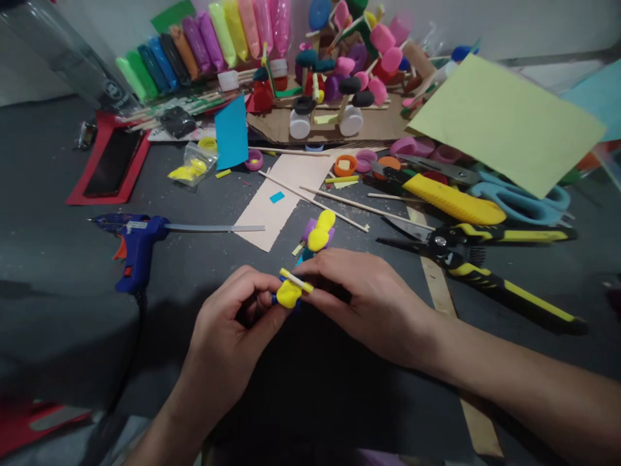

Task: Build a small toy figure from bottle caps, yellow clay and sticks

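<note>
My left hand (pixel 233 310) is closed, thumb and fingers pinching a small craft piece with a flattened yellow clay lump (pixel 289 294) on it. Across that lump lies a short white stick (pixel 297 280) with yellow ends. Bits of blue show under and beside the yellow lump, mostly hidden by my fingers. From the other side my right hand (pixel 359 285) is closed on the same piece, its thumb at one end of the stick. Just beyond my right fingers rests another craft piece with yellow clay rounds (pixel 321 233) over a purple part.
A blue glue gun (pixel 136 239) lies left. Yellow-black pliers (pixel 446 243), a yellow utility knife (pixel 451 197) and blue-handled scissors (pixel 514 197) lie right. Wooden sticks (pixel 334 210) cross a pale paper strip (pixel 262 223). Clay packets (pixel 208 39) and finished clay models (pixel 330 97) stand behind.
</note>
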A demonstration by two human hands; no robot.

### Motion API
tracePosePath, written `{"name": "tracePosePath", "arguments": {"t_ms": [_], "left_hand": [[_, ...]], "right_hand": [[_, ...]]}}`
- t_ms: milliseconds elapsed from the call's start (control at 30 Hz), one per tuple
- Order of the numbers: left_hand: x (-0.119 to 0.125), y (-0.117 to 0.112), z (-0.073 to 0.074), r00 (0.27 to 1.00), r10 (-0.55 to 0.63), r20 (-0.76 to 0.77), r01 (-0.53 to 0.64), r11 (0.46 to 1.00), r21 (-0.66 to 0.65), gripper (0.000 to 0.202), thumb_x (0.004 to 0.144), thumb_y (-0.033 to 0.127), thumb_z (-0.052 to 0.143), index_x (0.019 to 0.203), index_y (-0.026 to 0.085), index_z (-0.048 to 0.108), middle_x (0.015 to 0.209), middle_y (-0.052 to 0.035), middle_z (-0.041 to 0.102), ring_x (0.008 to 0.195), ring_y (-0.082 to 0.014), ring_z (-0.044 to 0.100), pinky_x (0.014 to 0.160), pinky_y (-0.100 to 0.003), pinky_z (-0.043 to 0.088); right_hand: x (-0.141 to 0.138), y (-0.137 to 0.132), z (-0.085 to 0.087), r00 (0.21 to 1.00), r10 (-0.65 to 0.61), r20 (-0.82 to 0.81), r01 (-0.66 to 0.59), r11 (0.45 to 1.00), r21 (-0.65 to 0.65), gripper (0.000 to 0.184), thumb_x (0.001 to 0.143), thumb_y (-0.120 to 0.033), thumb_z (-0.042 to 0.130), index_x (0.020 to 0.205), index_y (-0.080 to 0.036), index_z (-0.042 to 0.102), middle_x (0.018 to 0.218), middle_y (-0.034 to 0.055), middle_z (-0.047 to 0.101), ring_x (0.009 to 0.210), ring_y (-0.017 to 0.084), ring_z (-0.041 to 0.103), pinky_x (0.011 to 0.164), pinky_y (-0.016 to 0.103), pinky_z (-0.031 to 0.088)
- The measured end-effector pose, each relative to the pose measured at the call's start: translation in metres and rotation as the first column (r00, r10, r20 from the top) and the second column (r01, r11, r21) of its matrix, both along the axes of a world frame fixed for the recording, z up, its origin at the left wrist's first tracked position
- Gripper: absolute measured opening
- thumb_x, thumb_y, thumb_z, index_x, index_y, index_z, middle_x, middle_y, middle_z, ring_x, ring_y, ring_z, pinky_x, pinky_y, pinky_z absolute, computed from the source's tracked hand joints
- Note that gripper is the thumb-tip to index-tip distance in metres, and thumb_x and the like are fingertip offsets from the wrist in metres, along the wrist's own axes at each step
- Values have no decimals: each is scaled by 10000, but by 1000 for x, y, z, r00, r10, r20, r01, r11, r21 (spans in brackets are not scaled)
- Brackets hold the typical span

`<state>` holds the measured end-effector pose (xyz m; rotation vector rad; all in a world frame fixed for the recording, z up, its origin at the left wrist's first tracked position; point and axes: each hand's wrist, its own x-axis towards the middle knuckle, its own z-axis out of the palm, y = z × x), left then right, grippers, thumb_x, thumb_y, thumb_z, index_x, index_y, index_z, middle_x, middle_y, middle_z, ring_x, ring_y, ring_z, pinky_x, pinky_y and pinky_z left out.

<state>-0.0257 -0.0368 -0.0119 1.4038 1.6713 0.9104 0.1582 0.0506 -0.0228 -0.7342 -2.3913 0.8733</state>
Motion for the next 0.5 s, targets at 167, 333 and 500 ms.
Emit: {"name": "tracePosePath", "arguments": {"t_ms": [167,333,500], "left_hand": [[1,0,2,999,2,-36,-1,1000,26,96,885,158,656,884,254,656,788,47,535,698,-102,492,623,-221,394],[3,0,1,999,-7,-38,8,999,47,84,899,164,643,891,248,650,783,41,528,691,-106,486,623,-221,399],[3,1,0,1000,-14,-24,15,999,50,106,895,144,641,905,250,641,794,41,525,697,-102,492,631,-216,406]], "right_hand": [[0,1,0,1000,6,-9,-6,1000,-16,111,952,-199,617,1040,-163,675,906,48,736,801,152,664,724,245,481],[-1,1,1,1000,-8,-3,8,1000,-24,96,943,-188,631,1017,-166,688,886,37,738,782,146,663,711,236,469],[-2,0,2,1000,-20,23,20,1000,-15,82,948,-199,624,972,-176,699,844,23,733,754,141,654,691,229,454]]}}
